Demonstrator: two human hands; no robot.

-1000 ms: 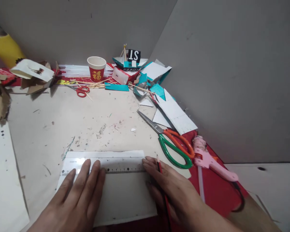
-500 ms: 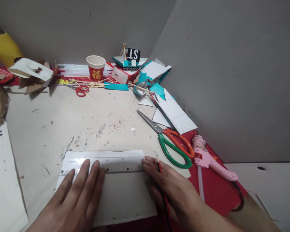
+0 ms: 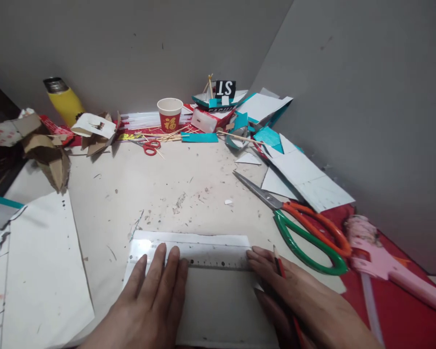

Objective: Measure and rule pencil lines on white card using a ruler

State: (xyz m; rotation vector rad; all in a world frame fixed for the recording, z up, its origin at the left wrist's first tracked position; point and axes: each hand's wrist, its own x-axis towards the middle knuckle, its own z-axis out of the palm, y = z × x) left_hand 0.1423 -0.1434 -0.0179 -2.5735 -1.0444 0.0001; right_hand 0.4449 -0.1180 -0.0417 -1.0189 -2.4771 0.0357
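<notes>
A clear ruler (image 3: 214, 258) lies across a white sheet of card (image 3: 225, 305) near the table's front edge. Spread flat over the ruler's left part are the fingers of my left hand (image 3: 148, 295), pressing it on the card. My right hand (image 3: 298, 291) touches the ruler's right end with its fingertips. A red and black pencil (image 3: 280, 264) is held in that hand, its tip pointing up and away. Part of the thumb side of the right hand is in shadow.
Large scissors (image 3: 294, 218) with green and orange handles lie right of the ruler, beside a pink glue gun (image 3: 378, 261). Behind stand a paper cup (image 3: 170, 116), small red scissors (image 3: 151, 147), a model boat (image 3: 218, 99) and a yellow bottle (image 3: 66, 104). Cardboard pieces (image 3: 51, 157) lie left.
The view has shifted left, so everything appears further right, and more of the table's left side shows. Both hands keep their places on the ruler.
</notes>
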